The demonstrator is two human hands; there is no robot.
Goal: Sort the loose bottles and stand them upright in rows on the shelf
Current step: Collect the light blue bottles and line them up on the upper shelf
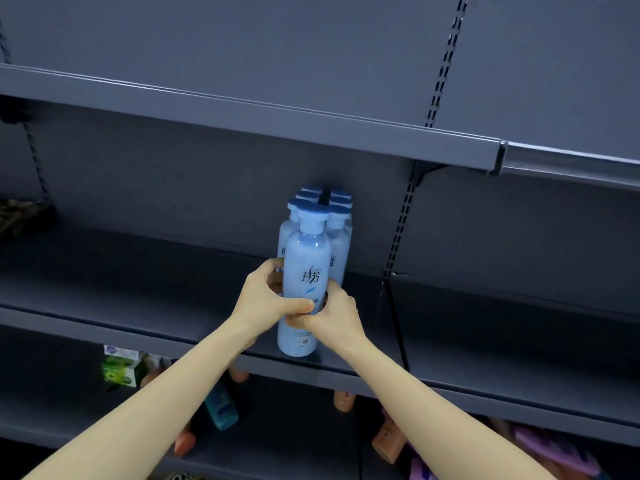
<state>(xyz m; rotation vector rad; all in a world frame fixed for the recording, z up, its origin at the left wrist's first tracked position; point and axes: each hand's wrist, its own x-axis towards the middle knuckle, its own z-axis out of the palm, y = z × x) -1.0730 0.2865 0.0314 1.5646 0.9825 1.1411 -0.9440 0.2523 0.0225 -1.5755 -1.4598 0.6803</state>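
Teal bottle [221, 407] lying loose on the lower shelf [69, 410] nearest us, green carton [119, 370] to its left, pink packets [554, 448] over at the right. Up a level, both hands are on the job. Left hand [266, 296] wraps the pale blue shampoo bottle [304, 268] from the left, fingers curled round its middle. Right hand [334, 315] clamps it from the right, thumb across the front. Bottle upright, blue cap on top, base at the near edge of the grey middle shelf [138, 289]. Just behind it, two rows of matching blue bottles [337, 233] stand upright, running toward the back panel. Above them, the upper shelf [277, 129].
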